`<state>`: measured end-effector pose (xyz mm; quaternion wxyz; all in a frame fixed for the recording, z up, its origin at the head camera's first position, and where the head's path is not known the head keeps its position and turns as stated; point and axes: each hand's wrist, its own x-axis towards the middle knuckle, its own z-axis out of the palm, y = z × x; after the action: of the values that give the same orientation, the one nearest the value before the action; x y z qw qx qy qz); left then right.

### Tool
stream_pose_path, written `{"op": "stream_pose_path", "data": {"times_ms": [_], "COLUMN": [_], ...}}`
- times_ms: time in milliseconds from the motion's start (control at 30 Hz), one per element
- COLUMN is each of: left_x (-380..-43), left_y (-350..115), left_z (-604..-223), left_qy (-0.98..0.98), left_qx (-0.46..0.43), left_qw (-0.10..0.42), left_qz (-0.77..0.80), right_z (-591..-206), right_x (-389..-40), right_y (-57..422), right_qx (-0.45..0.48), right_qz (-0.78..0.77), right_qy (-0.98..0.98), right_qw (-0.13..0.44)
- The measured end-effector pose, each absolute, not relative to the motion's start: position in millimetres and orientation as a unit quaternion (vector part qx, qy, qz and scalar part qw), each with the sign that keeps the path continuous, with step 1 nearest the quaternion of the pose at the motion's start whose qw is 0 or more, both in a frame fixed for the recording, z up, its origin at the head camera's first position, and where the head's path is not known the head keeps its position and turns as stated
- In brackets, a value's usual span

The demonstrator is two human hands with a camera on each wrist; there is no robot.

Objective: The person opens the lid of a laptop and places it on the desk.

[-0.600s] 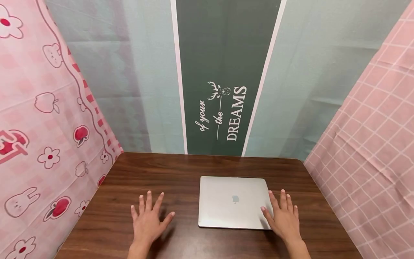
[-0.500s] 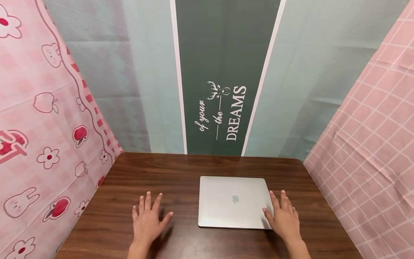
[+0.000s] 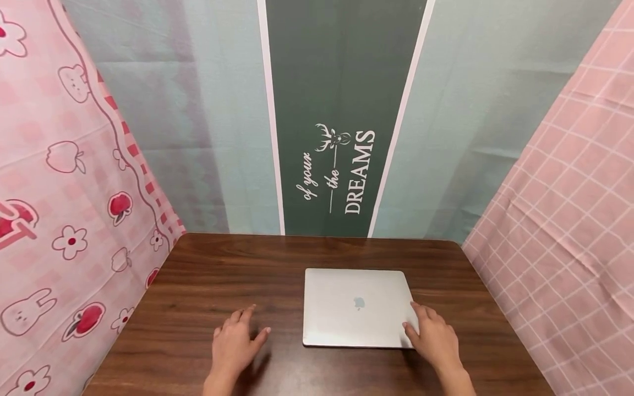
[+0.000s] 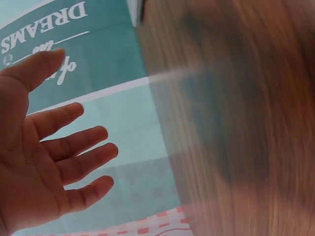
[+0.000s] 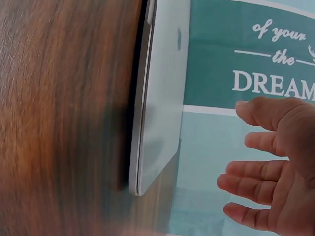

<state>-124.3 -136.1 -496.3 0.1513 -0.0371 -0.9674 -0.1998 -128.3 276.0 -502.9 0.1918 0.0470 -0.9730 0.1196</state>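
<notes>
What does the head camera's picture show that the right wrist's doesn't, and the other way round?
Only the head view shows the person's bare left hand and the pink cloth curtain printed with red fruit and flowers.

Only the right wrist view shows the palm side of the bare right hand and the thin seam along the side of the flat, closed silver laptop.

Both share that hand and laptop, the brown wood-grain table and the dark green hanging with white lettering.

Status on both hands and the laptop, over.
Left hand empty, above table. Right hand empty, near right edge of laptop. Laptop closed, lying flat. No obstacle visible.
</notes>
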Motion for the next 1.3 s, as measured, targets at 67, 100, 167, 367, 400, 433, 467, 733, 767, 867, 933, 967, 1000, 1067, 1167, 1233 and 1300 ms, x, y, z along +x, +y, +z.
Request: {"op": "stream_pose_path", "data": {"times_ms": [67, 100, 167, 367, 400, 433, 467, 733, 767, 867, 933, 967, 1000, 1067, 1167, 1233, 1300], "left_x": [-122, -122, -122, -123, -124, -124, -124, -121, -121, -122, -123, -124, -125, -126, -128, -130, -131], "left_y": [-131, -129, -124, -111, -109, -107, -105, -84, -82, -75, -72, -69, -68, -64, -59, -55, -52], "left_z": [-495, -494, -495, -505, -507, -509, -511, -526, -527, -532, -534, -535, -537, -539, -540, -540, -539], "left_qy": [-0.964, -0.961, -0.958, -0.950, -0.947, -0.946, -0.944, -0.923, -0.920, -0.912, -0.906, -0.905, -0.905, -0.906, -0.907, -0.907, -0.907], "left_qx": [-0.040, -0.043, -0.049, -0.062, -0.064, -0.067, -0.069, -0.039, -0.035, -0.027, -0.025, -0.024, -0.023, -0.023, -0.023, -0.021, -0.023], "left_qw": [0.155, 0.158, 0.158, 0.133, 0.128, 0.123, 0.119, 0.062, 0.061, 0.059, 0.052, 0.046, 0.040, 0.032, 0.023, 0.018, 0.009], "left_qz": [-0.214, -0.221, -0.235, -0.277, -0.286, -0.293, -0.300, -0.377, -0.386, -0.406, -0.418, -0.421, -0.423, -0.422, -0.420, -0.421, -0.420], "right_z": [-501, -500, -500, -507, -509, -511, -514, -526, -527, -530, -532, -533, -534, -535, -539, -542, -545], "right_x": [-126, -125, -123, -119, -120, -120, -121, -124, -124, -125, -125, -125, -125, -125, -124, -125, -126], "right_y": [273, 272, 270, 270, 270, 271, 272, 285, 287, 292, 295, 297, 299, 301, 304, 305, 305], "right_qx": [0.044, 0.040, 0.027, 0.005, 0.007, 0.009, 0.011, -0.035, -0.041, -0.051, -0.058, -0.061, -0.064, -0.070, -0.078, -0.080, -0.077], "right_qz": [0.129, 0.138, 0.165, 0.262, 0.272, 0.281, 0.288, 0.321, 0.324, 0.329, 0.333, 0.336, 0.339, 0.346, 0.358, 0.363, 0.363], "right_qy": [-0.974, -0.975, -0.975, -0.961, -0.959, -0.956, -0.953, -0.943, -0.942, -0.941, -0.940, -0.939, -0.938, -0.935, -0.930, -0.929, -0.929], "right_qw": [0.180, 0.171, 0.146, 0.085, 0.085, 0.088, 0.090, 0.075, 0.072, 0.062, 0.046, 0.037, 0.028, 0.014, 0.001, 0.004, 0.010]}}
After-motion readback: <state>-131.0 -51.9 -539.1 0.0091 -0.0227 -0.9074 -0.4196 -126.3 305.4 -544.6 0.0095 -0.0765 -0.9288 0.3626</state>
